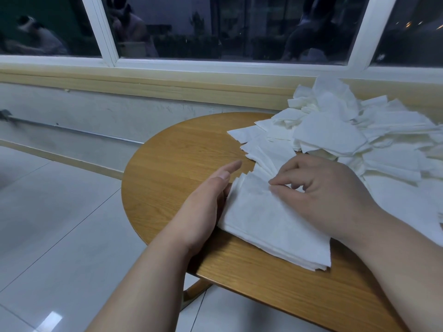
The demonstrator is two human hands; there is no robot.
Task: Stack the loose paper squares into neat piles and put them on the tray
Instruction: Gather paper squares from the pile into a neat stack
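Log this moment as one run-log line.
left hand: flat against stack edge | right hand: pinching sheets atop paper stack | loose pile: unsorted, far right of table | tray: not in view

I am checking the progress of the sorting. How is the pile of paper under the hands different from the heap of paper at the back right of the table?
The pile lies flat with edges roughly lined up; the heap is a jumble of sheets pointing every way. Both hands touch the pile, left hand at its side and right hand on top; nothing touches the heap. The pile sits near the table front edge, the heap farther back. Both are white paper squares.
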